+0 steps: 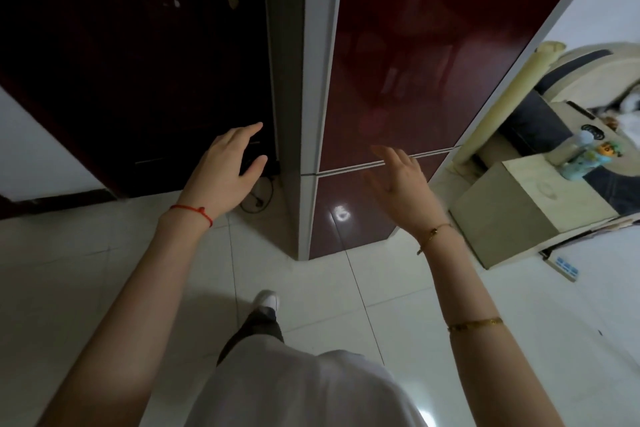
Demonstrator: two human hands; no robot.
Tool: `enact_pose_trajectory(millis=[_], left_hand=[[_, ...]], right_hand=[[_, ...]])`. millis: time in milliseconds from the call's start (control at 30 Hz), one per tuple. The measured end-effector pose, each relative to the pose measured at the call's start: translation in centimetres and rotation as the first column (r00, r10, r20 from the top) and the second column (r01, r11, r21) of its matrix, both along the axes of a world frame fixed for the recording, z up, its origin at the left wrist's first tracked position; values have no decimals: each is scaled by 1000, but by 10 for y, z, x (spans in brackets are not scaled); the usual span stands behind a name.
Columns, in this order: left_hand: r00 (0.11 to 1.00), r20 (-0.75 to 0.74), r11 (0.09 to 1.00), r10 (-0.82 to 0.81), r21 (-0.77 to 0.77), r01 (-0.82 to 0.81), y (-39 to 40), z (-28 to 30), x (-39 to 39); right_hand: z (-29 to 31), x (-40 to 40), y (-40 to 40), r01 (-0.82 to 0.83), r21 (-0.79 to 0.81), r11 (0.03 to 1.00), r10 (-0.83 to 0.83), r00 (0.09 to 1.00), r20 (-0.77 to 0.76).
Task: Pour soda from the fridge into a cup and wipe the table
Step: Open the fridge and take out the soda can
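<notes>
A tall fridge (408, 55) with glossy dark red doors and grey-white edges stands straight ahead, its doors shut. A thin seam splits the upper door from the lower door (349, 211). My left hand (225, 170) is raised with fingers apart, held in front of the fridge's left side. My right hand (401, 184) is also raised and open, palm toward the upper door near the seam, holding nothing. No soda or cup is in view.
A dark wooden door (131, 55) with a metal handle stands left of the fridge. At right, a beige cabinet (512, 211) carries a small bottle (578, 156), beside a sofa. A power strip (564, 267) lies on the white tiled floor.
</notes>
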State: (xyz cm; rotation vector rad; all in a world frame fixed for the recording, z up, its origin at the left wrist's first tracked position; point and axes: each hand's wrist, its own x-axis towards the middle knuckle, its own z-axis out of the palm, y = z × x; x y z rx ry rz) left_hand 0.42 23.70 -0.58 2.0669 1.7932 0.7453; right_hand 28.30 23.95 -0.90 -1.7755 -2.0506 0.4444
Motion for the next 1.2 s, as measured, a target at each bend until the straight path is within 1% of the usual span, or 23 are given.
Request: enact_pose_trajectory(millis=[200,400,567,733,933,1100,1200], left_hand=[[994,42,995,-103,12,103,78,1,-15],[962,150,970,-228,123,211,148,11,-22],[905,262,928,-334,262,266,192,21,-18],[829,347,879,-438,359,314,212,24,-5],[767,444,878,-462,348,328,221,21,6],[753,477,886,-453,336,320,227,20,10],[723,513,884,-463,328,333,228,20,12]], right_hand=[[-5,-27,51,81,14,997,-80,996,-47],[-8,-59,89,216,119,969,-199,970,-140],[-9,-86,106,345,167,924,-296,918,-265],[-16,-109,116,446,188,875,-356,856,-375],[-25,-132,126,456,204,866,-352,848,-397],[-26,-143,131,441,165,882,-357,855,-376],[-28,-146,133,423,140,895,-350,861,-368]])
